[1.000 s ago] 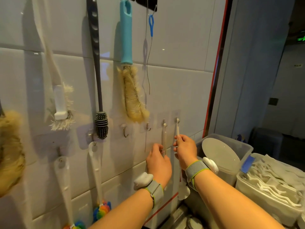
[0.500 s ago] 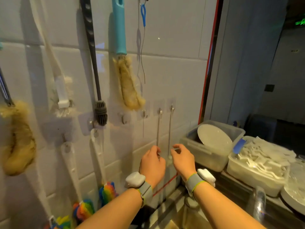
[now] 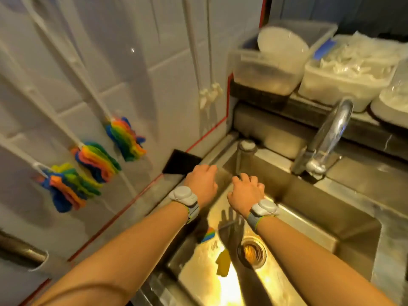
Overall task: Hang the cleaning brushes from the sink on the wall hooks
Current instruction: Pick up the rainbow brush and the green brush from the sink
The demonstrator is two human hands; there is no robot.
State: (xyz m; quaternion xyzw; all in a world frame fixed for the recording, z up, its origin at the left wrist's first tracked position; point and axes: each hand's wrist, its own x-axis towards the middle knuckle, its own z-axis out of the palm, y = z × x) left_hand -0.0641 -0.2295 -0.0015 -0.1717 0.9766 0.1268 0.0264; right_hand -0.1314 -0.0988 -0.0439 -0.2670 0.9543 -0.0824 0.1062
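Observation:
My left hand (image 3: 202, 183) and my right hand (image 3: 246, 191) hover side by side over the steel sink (image 3: 309, 202), palms down, fingers loosely spread, holding nothing. On the sink floor below them lie a rainbow-headed brush (image 3: 208, 235), mostly hidden under my left forearm, and a yellow piece (image 3: 223, 265) beside the drain (image 3: 251, 252). On the tiled wall at left hang three rainbow-headed brushes (image 3: 125, 139) on white handles. Two thin white brushes (image 3: 209, 94) hang further right. The hooks are out of view above.
A chrome faucet (image 3: 326, 138) arches over the sink's far right corner. A shelf behind it carries clear plastic tubs (image 3: 271, 62) with plates and white utensils. A black pad (image 3: 181, 162) leans in the wall corner by the sink rim.
My view has dropped from the wall hooks down to the sink. Both hands let go of the thin white brushes on the hooks and came down over the basin, empty.

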